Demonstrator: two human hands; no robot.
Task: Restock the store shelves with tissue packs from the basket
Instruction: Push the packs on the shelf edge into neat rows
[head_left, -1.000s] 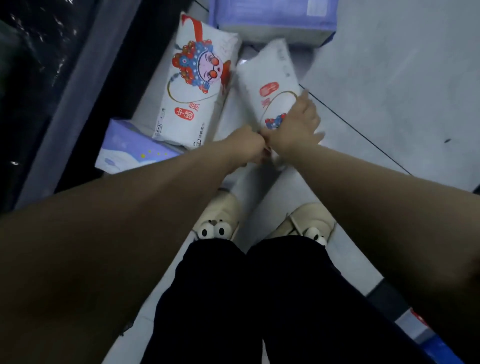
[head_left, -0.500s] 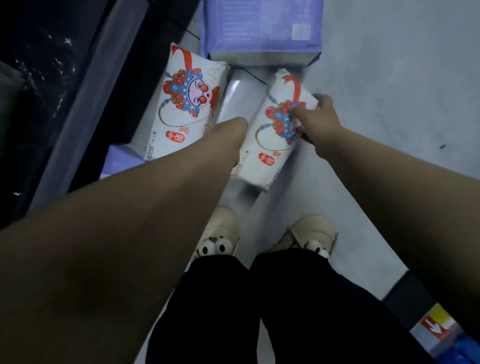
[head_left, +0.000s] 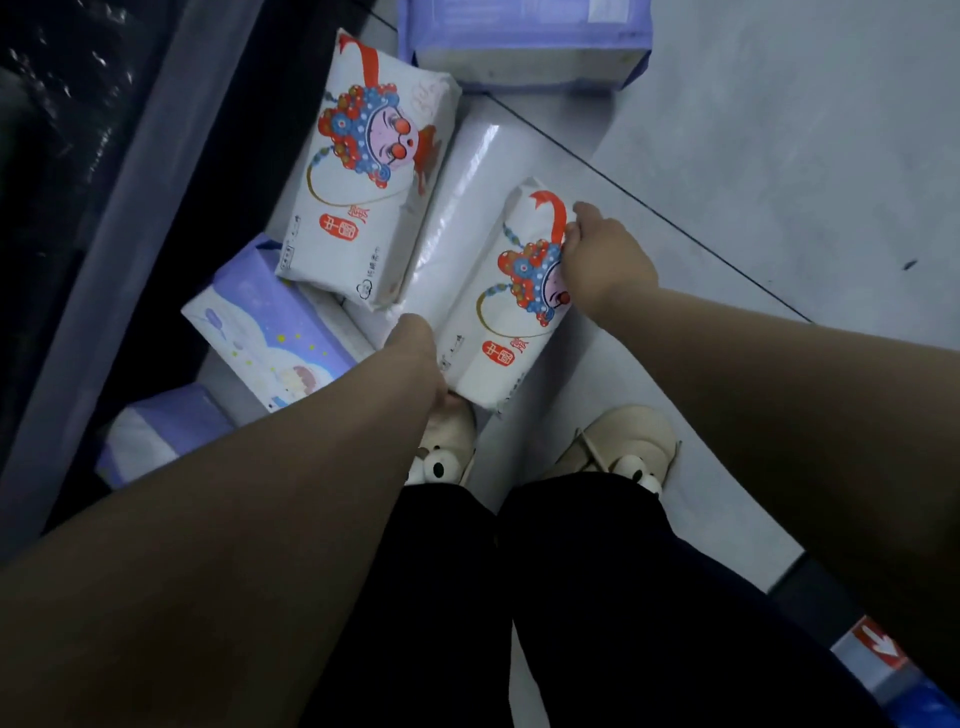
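Note:
I hold a white tissue pack (head_left: 498, 306) with a red-and-blue opera-mask print between both hands, above the floor. My right hand (head_left: 602, 260) grips its far right edge, fingers curled over the print. My left hand (head_left: 415, 343) is at the pack's near left corner; its fingers are hidden under the pack. A second pack (head_left: 363, 171) of the same print lies flat on the floor to the left. No basket is in view.
Purple-and-white tissue packs lie on the floor: one large (head_left: 524, 41) at the top, two at left (head_left: 270, 332) (head_left: 161, 441). A dark shelf base (head_left: 104, 218) runs along the left. My two feet in beige slippers (head_left: 618, 452) stand below the packs. Grey floor (head_left: 779, 156) spreads to the right.
The pack in my hands was turned from its plain side to its printed side and then carried nearer to me and to the right. My right hand shifted to its far edge.

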